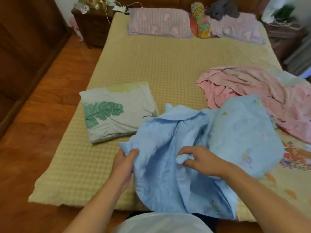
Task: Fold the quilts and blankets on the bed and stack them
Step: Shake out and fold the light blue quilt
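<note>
My left grip (125, 159) clutched the soft, crumpled blue quilt (193, 148) by its edge; my right grip (197, 158) pinched a bunched fold, quilt heaped on the checked bed (143, 64).

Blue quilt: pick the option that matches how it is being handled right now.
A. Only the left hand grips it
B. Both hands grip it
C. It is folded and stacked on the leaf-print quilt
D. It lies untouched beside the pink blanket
B: the left hand grips an edge of the blue quilt and the right hand pinches a bunched bit of it, while it is rumpled and unfolded.
</note>
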`<state>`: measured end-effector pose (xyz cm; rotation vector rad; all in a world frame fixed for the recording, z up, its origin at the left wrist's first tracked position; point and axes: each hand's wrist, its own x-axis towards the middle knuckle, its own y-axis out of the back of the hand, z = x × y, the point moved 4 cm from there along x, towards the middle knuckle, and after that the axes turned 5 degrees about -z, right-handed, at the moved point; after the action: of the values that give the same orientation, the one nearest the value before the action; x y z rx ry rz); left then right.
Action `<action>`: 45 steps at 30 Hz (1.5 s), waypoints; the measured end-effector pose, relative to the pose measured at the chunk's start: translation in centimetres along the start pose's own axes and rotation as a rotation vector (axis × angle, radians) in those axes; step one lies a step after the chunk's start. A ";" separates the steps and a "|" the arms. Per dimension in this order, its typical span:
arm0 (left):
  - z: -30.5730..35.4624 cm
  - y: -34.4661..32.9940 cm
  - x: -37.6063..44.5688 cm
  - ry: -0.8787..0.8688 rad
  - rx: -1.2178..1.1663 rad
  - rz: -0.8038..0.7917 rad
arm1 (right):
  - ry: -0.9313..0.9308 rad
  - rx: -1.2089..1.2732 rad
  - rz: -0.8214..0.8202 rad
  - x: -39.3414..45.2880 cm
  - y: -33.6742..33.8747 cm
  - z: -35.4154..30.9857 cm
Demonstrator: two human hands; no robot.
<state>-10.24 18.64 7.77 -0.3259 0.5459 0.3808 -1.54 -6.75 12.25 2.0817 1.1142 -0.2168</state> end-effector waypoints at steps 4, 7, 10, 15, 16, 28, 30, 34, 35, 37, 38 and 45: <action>-1.0 -2.3 -1.7 0.038 0.145 -0.166 | 0.032 -0.034 -0.039 3.6 -5.2 -4.9; -1.0 -0.6 -1.5 0.042 0.157 -0.176 | -0.010 0.033 0.003 4.4 -6.4 -6.0; -0.6 1.9 -1.4 0.028 0.260 -0.190 | -0.058 0.084 -0.021 3.7 -6.5 -5.8; -0.6 3.5 -1.0 -0.094 0.470 -0.121 | -0.030 0.132 -0.131 3.5 -6.4 -6.6; -0.6 3.2 -1.1 -0.085 0.466 -0.147 | -0.025 0.133 -0.150 3.8 -6.6 -6.8; -2.1 1.5 -2.9 -0.009 0.419 -0.312 | 0.008 0.122 0.028 4.5 -7.6 -6.9; -1.9 1.2 -3.1 -0.043 0.514 -0.303 | 0.032 0.072 0.084 4.7 -7.9 -6.8; -1.7 0.9 -3.7 -0.015 0.370 -0.343 | 0.041 0.050 0.124 4.6 -8.1 -6.6; -1.8 0.7 -3.9 -0.004 0.320 -0.371 | 0.035 0.049 0.125 4.7 -8.1 -6.5; -1.8 0.3 -4.0 -0.050 0.350 -0.408 | 0.019 0.058 0.126 4.9 -8.1 -6.4; -1.4 0.1 -4.2 -0.089 0.403 -0.398 | 0.011 0.066 0.131 5.0 -8.2 -6.5; 2.8 5.4 0.6 -0.289 0.577 0.159 | -0.161 -0.133 0.043 2.8 -6.0 -3.3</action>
<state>-10.92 24.69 8.63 0.3266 0.3765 0.3981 -5.14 -0.67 10.05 1.9320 0.9608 -0.2764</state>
